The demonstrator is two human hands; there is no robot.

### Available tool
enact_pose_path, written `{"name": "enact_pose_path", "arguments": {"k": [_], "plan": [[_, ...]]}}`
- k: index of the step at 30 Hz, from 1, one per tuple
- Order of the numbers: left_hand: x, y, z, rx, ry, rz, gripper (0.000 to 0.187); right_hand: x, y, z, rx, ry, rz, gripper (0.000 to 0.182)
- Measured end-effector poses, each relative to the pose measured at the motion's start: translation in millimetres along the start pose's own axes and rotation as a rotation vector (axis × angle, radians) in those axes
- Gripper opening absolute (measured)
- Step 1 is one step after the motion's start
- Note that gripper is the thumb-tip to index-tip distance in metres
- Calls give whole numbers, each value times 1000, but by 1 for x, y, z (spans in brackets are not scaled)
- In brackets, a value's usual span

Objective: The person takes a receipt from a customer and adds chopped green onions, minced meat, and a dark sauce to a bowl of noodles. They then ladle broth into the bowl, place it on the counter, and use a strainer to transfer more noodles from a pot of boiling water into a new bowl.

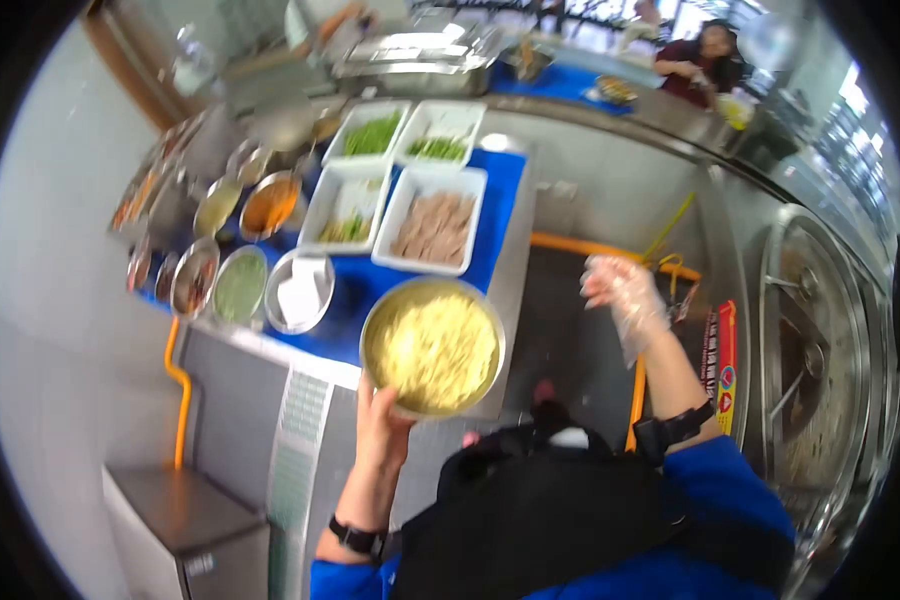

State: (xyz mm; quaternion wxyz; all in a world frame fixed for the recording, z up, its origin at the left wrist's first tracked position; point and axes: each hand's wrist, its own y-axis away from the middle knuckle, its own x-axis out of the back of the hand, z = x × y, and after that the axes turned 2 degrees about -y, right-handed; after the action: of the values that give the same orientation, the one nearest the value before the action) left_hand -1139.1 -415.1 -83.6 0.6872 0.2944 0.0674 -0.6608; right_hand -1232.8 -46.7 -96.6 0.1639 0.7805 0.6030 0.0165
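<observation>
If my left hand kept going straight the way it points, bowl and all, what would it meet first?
Likely the white tray of meat slices, just beyond the metal bowl your left hand holds; height is unclear, so it might pass above.

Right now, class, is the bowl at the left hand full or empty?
Well filled: yellow food spreads across the bowl almost to its rim.

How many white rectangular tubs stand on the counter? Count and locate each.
4, in two rows: far-left tub, far-right tub, near-left tub, near-right tub. The blur beyond may hide others.
</observation>
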Motion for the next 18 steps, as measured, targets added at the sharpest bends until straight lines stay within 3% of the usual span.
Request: {"name": "enact_pose_path", "arguments": {"k": [7, 18], "plan": [[-46, -34, -9, 42, 30, 16, 70, -5, -66, -4, -61, 91, -112, 24], [-150, -66, -35, 213, 181, 19, 77, 71, -135, -2, -125, 49, -156, 19]]}}
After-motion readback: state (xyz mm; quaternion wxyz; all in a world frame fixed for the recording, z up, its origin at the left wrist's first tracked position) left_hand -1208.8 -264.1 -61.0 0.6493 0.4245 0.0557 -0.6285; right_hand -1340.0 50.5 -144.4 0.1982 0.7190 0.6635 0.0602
